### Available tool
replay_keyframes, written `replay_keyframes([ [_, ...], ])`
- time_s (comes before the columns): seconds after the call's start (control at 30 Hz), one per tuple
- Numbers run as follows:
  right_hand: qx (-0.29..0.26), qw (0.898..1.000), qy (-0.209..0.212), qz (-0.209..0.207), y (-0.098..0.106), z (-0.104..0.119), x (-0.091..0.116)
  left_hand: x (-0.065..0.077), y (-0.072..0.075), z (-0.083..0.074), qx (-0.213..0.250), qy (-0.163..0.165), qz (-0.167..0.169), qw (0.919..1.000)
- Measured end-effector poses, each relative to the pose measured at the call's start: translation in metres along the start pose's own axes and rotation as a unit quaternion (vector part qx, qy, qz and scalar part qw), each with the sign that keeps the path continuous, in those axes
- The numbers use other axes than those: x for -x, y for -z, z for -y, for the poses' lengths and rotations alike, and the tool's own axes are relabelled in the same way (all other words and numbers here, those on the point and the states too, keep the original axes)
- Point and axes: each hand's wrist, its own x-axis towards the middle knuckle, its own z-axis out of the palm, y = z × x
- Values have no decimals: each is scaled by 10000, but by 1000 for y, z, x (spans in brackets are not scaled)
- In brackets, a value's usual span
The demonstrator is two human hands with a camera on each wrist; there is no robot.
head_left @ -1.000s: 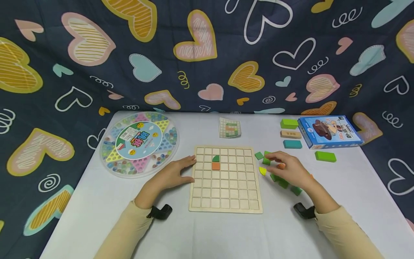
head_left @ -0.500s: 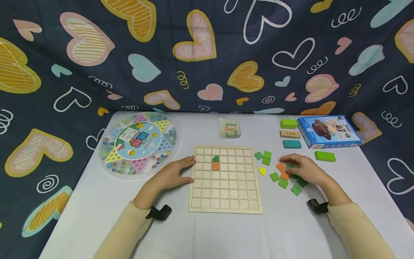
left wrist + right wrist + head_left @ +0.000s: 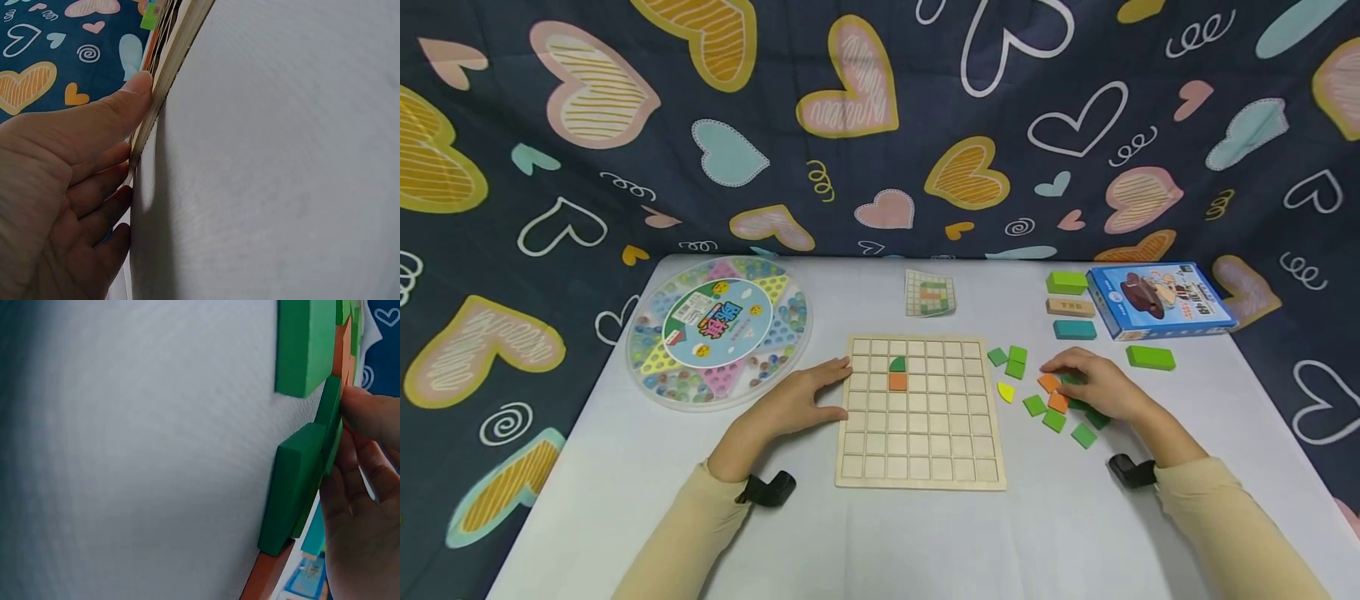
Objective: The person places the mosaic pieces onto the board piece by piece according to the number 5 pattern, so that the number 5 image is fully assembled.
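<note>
A pale wooden grid board (image 3: 920, 483) lies flat in the head view, holding a green quarter-round tile (image 3: 897, 364) above an orange square tile (image 3: 897, 382). My left hand (image 3: 797, 403) rests at the board's left edge, thumb and fingers spread; the left wrist view shows the thumb (image 3: 134, 87) against that edge. To the right, my right hand (image 3: 1099, 385) hovers low over loose orange tiles (image 3: 1057, 402) and green tiles (image 3: 1083, 436), its fingers relaxed and apart. Its thumb (image 3: 369, 412) is right at a dark green tile (image 3: 328, 406) in the right wrist view. The hand partly hides several tiles.
A yellow quarter-round tile (image 3: 1006, 392) lies beside the board. A pattern card (image 3: 930, 294) is behind it. A round marble game (image 3: 718, 333) stands left; a blue box (image 3: 1161, 302) and several blocks, one teal (image 3: 1075, 330), stand back right.
My right hand has moved right, from near the yellow tile to the orange and green tiles, staying there over the last half second. The left hand has kept its place.
</note>
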Motion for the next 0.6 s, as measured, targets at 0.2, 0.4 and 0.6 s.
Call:
replay_keyframes([
  [0.2,101,9999,31,-99,-3,-4,-3,0,0,0,-33,6,26,10000],
  [0.4,-44,9996,-203,-168,0,1,-2,0,1,0,-73,-2,-8,10000],
  [0.6,-264,9988,-216,-350,3,12,0,-1,2,-1,-50,-83,-11,10000],
])
